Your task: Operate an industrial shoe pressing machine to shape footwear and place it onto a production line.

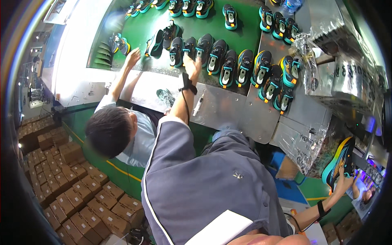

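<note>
My left hand [192, 64] reaches forward to the row of shoes on the table. Its fingers close at the near end of a black sneaker [189, 45] with orange and teal trim; part of the grip is hidden. Far off to the right, my right hand [345, 182] grips another black sneaker [339, 165], held up with its yellow-to-teal sole edge showing. Beside the left hand's shoe stand similar sneakers, among them one just to the right [204, 47] and one to the left [176, 52].
A co-worker's hand [132, 57] is by a sneaker [121, 44] at the left of the green work surface [134, 25]. A white syringe-like tube [199, 104] lies on the metal edge [220, 102]. Plastic-wrapped stacks [347, 77] stand right; cardboard boxes [85, 200] cover the floor lower left.
</note>
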{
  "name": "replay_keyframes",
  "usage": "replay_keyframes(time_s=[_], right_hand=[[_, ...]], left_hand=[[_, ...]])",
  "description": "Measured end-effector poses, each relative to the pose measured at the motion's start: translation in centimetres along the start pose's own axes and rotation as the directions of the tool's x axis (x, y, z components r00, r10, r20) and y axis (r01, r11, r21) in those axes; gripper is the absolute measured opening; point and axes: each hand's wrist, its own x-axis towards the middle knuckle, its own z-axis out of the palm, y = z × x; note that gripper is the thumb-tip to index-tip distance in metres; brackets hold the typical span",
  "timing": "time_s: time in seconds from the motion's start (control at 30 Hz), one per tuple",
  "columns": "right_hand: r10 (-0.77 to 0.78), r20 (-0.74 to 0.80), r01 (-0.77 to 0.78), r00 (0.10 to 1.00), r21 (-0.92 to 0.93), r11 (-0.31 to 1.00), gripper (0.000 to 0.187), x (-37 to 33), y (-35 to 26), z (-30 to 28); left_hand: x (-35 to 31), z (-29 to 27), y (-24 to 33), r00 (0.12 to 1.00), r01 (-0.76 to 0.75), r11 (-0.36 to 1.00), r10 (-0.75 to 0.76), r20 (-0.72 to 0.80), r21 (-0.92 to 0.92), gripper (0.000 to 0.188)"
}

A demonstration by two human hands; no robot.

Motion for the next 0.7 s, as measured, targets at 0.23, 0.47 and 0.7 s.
replay_keyframes(time_s=[0.23, 0.47, 0.7], right_hand=[[0.021, -0.087, -0.021, 0.996, 0.000, 1.000, 0.040, -1.1, -1.7, 0.5], [0.124, -0.072, -0.121, 0.990, 0.050, 0.991, 0.050, -1.5, -2.4, 0.4], [0.096, -0.060, -0.100, 0.994, -0.076, 0.992, 0.051, -1.4, -1.8, 0.0]], left_hand=[[1.2, 0.7, 1.9, 0.904, -0.052, 0.840, -0.190, 0.382, 0.540, 0.071], [3.7, 2.8, 0.6, 0.885, 0.098, 0.968, -0.190, 0.424, 0.230, 0.093], [6.3, 4.7, -1.8, 0.822, 0.280, 0.957, -0.277, 0.498, 0.070, 0.094]])
